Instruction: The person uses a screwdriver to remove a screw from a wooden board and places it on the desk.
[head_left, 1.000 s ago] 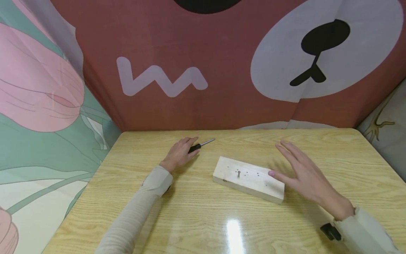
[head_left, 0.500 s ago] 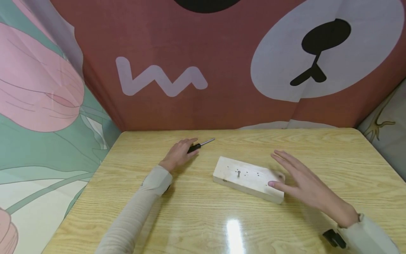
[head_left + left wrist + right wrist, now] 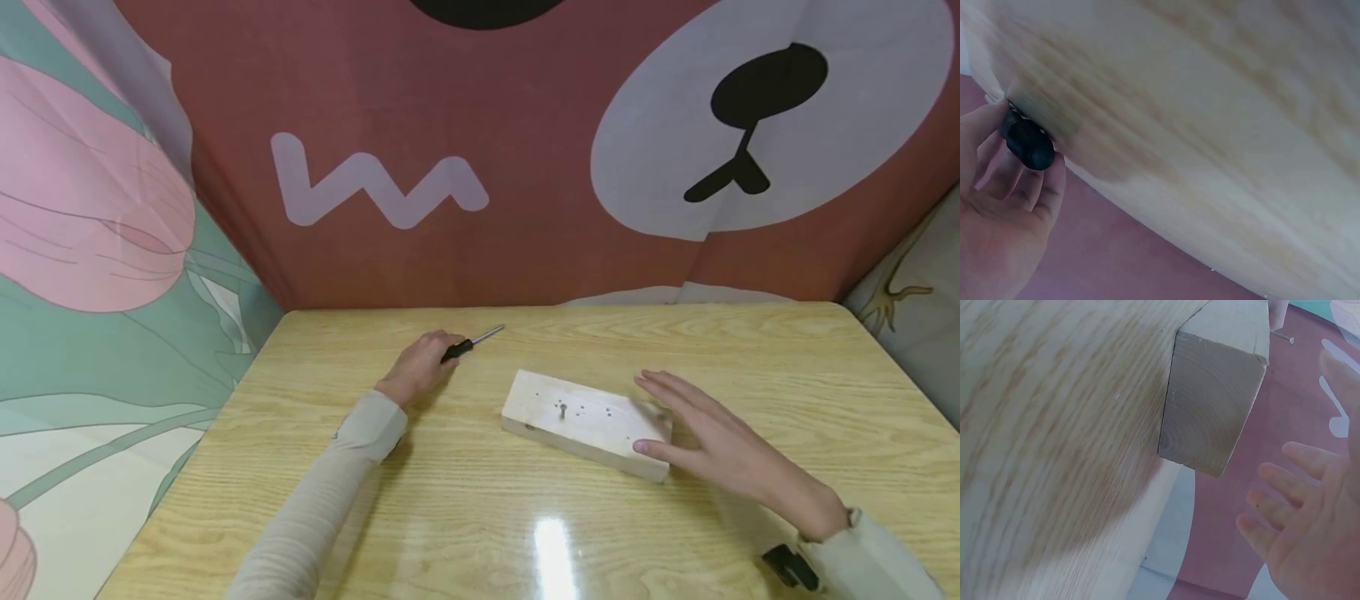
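Gripping the screwdriver point(image 3: 459, 349) by its black handle, we had the thumb and fingers of our left hand point(image 3: 418, 367) curled round it near the far edge of the table point(image 3: 637, 542), its metal shaft pointing off to the far right. Between our two hands stood the pale wooden block point(image 3: 592, 432), lying at a slant and dotted with small holes; a screw point(image 3: 563, 411) rose from its top. Our right hand point(image 3: 727, 450) hung beside the block's right end, fingers extended and loosely spread, apart from the wood in the wrist view, its thumb covering part of the block from above. A black device point(image 3: 791, 567) showed below our right cuff point(image 3: 862, 542). Behind the table we faced a red printed cloth point(image 3: 540, 242).
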The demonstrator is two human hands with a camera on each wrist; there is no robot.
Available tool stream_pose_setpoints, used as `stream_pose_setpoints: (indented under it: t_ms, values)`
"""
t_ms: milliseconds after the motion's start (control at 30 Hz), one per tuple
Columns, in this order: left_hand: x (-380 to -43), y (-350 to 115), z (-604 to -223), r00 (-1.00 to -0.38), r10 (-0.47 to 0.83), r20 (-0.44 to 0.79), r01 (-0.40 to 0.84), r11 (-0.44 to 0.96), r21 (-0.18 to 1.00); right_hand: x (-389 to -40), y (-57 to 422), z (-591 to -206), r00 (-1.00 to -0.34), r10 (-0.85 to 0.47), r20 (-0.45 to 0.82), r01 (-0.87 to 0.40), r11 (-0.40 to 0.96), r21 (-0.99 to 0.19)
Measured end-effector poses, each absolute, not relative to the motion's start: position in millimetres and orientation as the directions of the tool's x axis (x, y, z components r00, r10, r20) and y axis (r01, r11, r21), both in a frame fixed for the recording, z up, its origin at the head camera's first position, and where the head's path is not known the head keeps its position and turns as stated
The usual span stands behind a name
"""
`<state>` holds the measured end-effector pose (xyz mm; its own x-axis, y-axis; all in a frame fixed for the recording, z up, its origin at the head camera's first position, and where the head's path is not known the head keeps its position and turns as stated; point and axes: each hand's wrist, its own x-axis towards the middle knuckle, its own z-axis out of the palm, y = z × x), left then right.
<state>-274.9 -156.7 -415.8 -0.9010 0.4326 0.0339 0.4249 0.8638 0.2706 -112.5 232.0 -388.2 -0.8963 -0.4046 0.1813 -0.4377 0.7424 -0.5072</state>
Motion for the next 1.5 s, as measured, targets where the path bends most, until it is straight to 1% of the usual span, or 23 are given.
stream_pose_setpoints:
  t_ms: [267,500,667,800,900,1133,1333,1500]
  values:
    - [-274.6,-160.2,-414.6,-0.923,0.382,0.050,0.382,0.892,0.241,-109.6,232.3,-389.0,-0.903,-0.400,0.155,-0.418,0.739,-0.528]
    - [-275.8,-161.7,-414.8,-0.921,0.384,0.066,0.388,0.891,0.234,-106.6,230.9,-387.6,-0.912,-0.399,0.099,-0.382,0.737,-0.558]
    - [-275.0,-161.8,-412.9,-0.922,0.380,0.067,0.385,0.889,0.247,-104.3,230.6,-387.7,-0.914,-0.400,0.064,-0.363,0.741,-0.565]
    - [-274.1,-161.5,-411.1,-0.922,0.379,0.080,0.386,0.885,0.261,-102.6,230.8,-390.9,-0.913,-0.401,0.078,-0.373,0.739,-0.562]
    - [-272.9,-161.0,-410.0,-0.924,0.373,0.083,0.381,0.880,0.283,-102.0,231.1,-393.6,-0.910,-0.404,0.089,-0.381,0.733,-0.564]
    - [-271.8,-159.2,-408.6,-0.926,0.365,0.095,0.373,0.846,0.382,-99.9,233.2,-398.1,-0.911,-0.403,0.087,-0.376,0.724,-0.579]
    - [-271.1,-157.1,-406.5,-0.921,0.371,0.120,0.386,0.822,0.419,-96.8,235.1,-404.6,-0.908,-0.403,0.116,-0.397,0.734,-0.552]
    - [-267.8,-156.3,-404.1,-0.923,0.368,0.112,0.378,0.813,0.442,-96.4,237.6,-409.3,-0.897,-0.424,0.127,-0.423,0.735,-0.530]
